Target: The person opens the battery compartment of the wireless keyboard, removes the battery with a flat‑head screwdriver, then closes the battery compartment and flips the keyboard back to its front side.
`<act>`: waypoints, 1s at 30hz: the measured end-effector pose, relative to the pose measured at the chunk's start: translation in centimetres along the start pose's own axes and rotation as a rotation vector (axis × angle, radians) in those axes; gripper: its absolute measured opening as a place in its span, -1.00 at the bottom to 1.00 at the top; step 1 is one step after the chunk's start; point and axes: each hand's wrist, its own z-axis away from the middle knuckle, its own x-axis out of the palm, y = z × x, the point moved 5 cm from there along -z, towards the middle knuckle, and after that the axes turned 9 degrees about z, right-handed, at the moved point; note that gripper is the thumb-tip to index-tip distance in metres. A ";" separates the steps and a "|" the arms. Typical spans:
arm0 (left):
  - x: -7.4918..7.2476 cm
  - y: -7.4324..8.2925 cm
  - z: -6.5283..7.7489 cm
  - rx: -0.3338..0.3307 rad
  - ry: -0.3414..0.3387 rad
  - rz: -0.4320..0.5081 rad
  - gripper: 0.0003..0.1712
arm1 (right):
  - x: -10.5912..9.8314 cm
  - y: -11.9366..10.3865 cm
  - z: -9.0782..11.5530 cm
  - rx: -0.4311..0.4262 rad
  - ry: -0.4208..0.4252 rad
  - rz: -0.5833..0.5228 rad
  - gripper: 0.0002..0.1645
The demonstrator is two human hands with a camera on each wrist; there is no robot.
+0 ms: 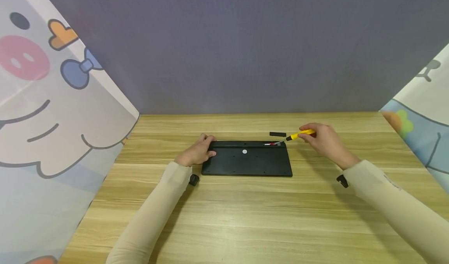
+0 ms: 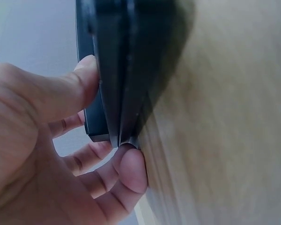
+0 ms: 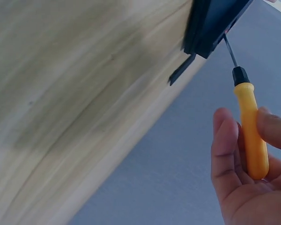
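Observation:
A black keyboard (image 1: 245,163) lies with its underside up on the wooden table, a round white sticker (image 1: 244,151) near its middle. My left hand (image 1: 196,151) grips its far left corner; in the left wrist view the thumb (image 2: 86,82) presses the upper face while the other fingers curl at the edge. With my right hand (image 1: 326,142) I hold a yellow-handled screwdriver (image 1: 297,135) between thumb and fingers. Its thin metal shaft (image 3: 230,49) slants down into a narrow slot at the keyboard's far right, where a red and white battery (image 1: 269,144) shows.
A small black battery cover (image 1: 278,134) lies on the table (image 1: 231,217) just beyond the keyboard's far right edge. Behind the table rises a grey panel (image 1: 245,53). Cartoon-printed panels (image 1: 52,119) stand at both sides.

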 end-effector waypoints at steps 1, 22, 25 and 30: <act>0.0 0.0 0.0 -0.002 0.000 0.004 -0.46 | 0.0 0.1 0.1 0.000 -0.006 -0.001 -0.61; 0.0 0.1 0.0 -0.005 -0.013 0.014 -0.44 | 2.4 4.0 0.0 -0.016 -0.175 0.029 -0.54; 0.0 0.1 -0.1 -0.011 -0.017 0.011 -0.44 | 2.5 4.0 -0.1 -0.028 -0.176 0.035 -0.56; 0.0 0.1 -0.1 -0.022 -0.019 0.016 -0.44 | 2.7 3.8 0.0 -0.046 -0.178 0.047 -0.57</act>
